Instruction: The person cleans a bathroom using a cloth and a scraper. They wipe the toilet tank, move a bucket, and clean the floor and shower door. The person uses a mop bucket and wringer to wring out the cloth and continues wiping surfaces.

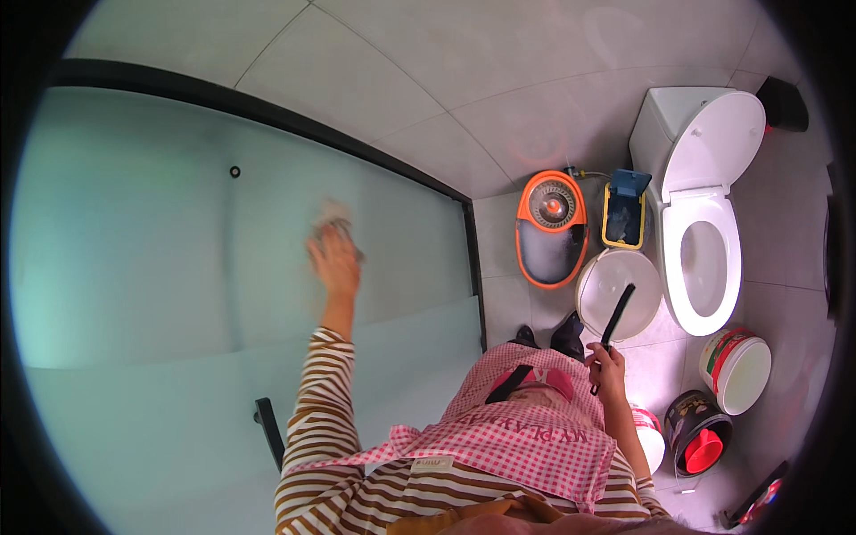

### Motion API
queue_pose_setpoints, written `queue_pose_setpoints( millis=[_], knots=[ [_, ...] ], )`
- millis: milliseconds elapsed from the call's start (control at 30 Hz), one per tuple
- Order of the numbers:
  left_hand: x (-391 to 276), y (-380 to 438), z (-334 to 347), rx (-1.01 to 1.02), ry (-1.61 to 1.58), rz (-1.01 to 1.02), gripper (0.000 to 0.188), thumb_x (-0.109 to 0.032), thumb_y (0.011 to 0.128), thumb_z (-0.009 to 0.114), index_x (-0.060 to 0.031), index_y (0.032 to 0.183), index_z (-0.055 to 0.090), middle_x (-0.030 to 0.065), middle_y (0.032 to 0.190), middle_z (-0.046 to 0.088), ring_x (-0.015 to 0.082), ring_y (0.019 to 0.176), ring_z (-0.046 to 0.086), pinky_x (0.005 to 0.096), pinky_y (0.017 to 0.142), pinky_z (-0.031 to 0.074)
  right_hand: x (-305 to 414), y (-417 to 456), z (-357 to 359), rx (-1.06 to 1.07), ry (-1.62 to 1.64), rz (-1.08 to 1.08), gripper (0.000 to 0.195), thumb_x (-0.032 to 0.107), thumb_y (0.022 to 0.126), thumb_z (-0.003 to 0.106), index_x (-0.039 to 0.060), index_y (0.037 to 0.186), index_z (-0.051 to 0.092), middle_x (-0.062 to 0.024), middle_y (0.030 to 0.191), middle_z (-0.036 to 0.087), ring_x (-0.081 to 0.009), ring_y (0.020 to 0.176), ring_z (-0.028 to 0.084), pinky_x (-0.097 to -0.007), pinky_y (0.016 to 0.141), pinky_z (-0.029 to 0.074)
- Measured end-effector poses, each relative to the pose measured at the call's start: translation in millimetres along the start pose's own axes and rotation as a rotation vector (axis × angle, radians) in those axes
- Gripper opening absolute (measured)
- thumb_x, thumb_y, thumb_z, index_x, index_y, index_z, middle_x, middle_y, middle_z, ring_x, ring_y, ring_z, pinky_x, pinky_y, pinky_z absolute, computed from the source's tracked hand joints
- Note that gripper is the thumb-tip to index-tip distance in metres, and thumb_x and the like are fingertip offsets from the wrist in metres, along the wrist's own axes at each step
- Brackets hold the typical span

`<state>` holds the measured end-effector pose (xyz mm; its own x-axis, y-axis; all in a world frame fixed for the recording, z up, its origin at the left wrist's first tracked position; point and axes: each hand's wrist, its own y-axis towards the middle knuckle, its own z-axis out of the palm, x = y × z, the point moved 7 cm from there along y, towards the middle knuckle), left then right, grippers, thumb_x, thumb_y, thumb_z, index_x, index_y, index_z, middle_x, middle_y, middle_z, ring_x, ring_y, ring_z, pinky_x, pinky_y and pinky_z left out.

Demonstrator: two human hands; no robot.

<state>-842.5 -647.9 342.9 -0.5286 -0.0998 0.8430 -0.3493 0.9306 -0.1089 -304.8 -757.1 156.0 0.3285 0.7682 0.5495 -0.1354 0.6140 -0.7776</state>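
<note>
My left hand [336,267] presses a greyish cloth [338,217] flat against a frosted glass shower panel [167,267], fingers spread over it. Part of the cloth is hidden under the hand. A black frame [254,97] borders the panel, and a black door handle [269,431] sits below my left forearm. Held low at my right side, in my right hand [607,371], is a slim black tool [618,311], possibly a narrow brush. Its tip points up over a white bucket [595,287] on the floor.
An orange-rimmed spin mop bucket [519,247] holds sudsy water. Beside it are a blue bin with a yellow rim [604,231] and a toilet [730,267] with its lid raised. Several paint-type buckets [714,368] stand at the right; a red scoop [703,451] sits in a black one.
</note>
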Motion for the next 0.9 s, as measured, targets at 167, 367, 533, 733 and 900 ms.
queue_pose_setpoints(
  millis=[167, 367, 533, 733, 900],
  knots=[
    [-121, -72, 115, 0.367, 0.007, 0.405, 0.049, -0.030, 0.089, 0.050, -0.0163, 0.135, 0.043, 0.0098, 0.149, 0.025, 0.0288, 0.141, 0.011, 0.0589, 0.109, 0.008, -19, -3, -38, -0.159, 0.034, 0.073, 0.017, 0.018, 0.087, 0.058, 0.0027, 0.093, 0.060, -0.0053, 0.060, 0.055, -0.0044, 0.034, 0.029, -0.0214, 0.032, 0.019],
    [-45, 13, 33, 0.050, -0.231, 0.108, 0.039, -0.021, 0.080, 0.059, -0.0098, 0.117, 0.058, 0.0121, 0.140, 0.040, 0.0281, 0.136, 0.026, 0.0549, 0.110, 0.013, -67, 19, -52, -0.196, 0.020, 0.125, 0.014, 0.016, 0.085, 0.059, 0.0034, 0.090, 0.061, -0.0060, 0.059, 0.056, -0.0058, 0.033, 0.031, -0.0229, 0.031, 0.020],
    [74, 136, -45, -0.371, -0.422, -0.064, 0.018, -0.007, 0.074, 0.055, -0.0057, 0.091, 0.060, 0.0133, 0.095, 0.059, 0.0315, 0.096, 0.056, 0.0430, 0.090, 0.042, -102, 46, -33, -0.189, -0.096, 0.151, 0.013, 0.016, 0.084, 0.061, 0.0029, 0.088, 0.061, -0.0062, 0.058, 0.057, -0.0080, 0.034, 0.036, -0.0242, 0.031, 0.023],
    [12, 134, 22, -0.122, -1.306, 0.096, 0.012, -0.005, 0.084, 0.054, -0.0006, 0.095, 0.055, 0.0120, 0.091, 0.059, 0.0262, 0.083, 0.056, 0.0315, 0.074, 0.045, -94, 75, 49, -0.066, -0.195, 0.096, 0.018, 0.021, 0.085, 0.062, 0.0032, 0.086, 0.061, -0.0031, 0.058, 0.055, -0.0080, 0.039, 0.040, -0.0246, 0.036, 0.029],
    [-74, 78, -19, 0.145, -2.468, -0.056, 0.019, -0.011, 0.090, 0.051, -0.0019, 0.107, 0.051, 0.0048, 0.089, 0.059, 0.0146, 0.079, 0.056, 0.0278, 0.071, 0.045, -6, 103, 141, 0.112, -0.263, -0.229, 0.032, 0.017, 0.081, 0.068, 0.0007, 0.107, 0.060, 0.0001, 0.068, 0.058, -0.0048, 0.058, 0.050, -0.0217, 0.053, 0.041]
  ],
)
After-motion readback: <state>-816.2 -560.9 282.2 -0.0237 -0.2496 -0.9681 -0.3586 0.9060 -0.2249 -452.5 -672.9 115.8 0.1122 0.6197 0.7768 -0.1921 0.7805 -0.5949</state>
